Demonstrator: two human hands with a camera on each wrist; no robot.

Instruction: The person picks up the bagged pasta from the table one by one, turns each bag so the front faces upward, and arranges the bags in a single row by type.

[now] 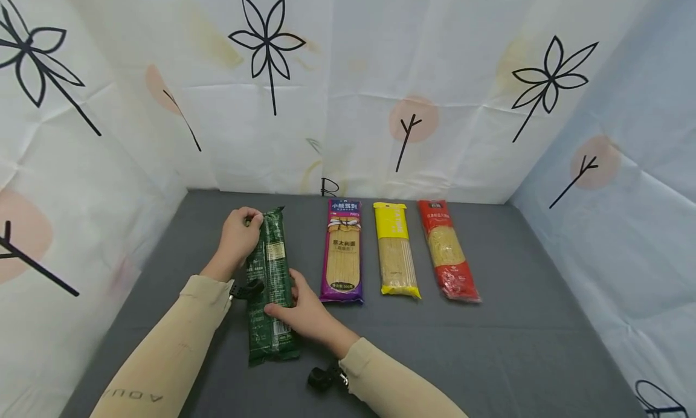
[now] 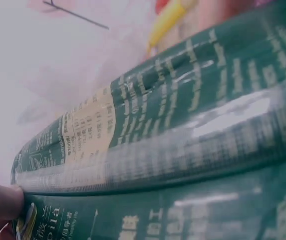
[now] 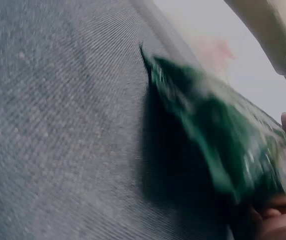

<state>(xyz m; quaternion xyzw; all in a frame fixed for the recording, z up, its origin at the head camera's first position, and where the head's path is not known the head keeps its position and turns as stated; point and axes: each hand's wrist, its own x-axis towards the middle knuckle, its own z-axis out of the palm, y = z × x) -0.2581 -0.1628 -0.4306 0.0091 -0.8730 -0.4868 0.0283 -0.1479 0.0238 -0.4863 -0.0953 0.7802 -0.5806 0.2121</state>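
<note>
A long green pasta packet [image 1: 266, 327] is held between my two hands, its printed back, pale label and barcode facing up. My left hand [image 1: 239, 237] pinches it at the upper left corner. Lower down, my right hand [image 1: 310, 312] grips the right edge, thumb across the printed face and fingers partly hidden beneath. The left wrist view shows the clear back seam and small print of the green packet [image 2: 192, 100] up close. In the right wrist view, one end of the packet [image 3: 217, 135] is lifted off the grey cloth, with a dark shadow below.
To the right lie a purple spaghetti packet [image 1: 344, 255], a yellow one [image 1: 396, 249] and a red one [image 1: 448, 249], side by side on the grey tabletop [image 1: 489, 357]. White patterned curtains [image 1: 348, 104] enclose the back and both sides.
</note>
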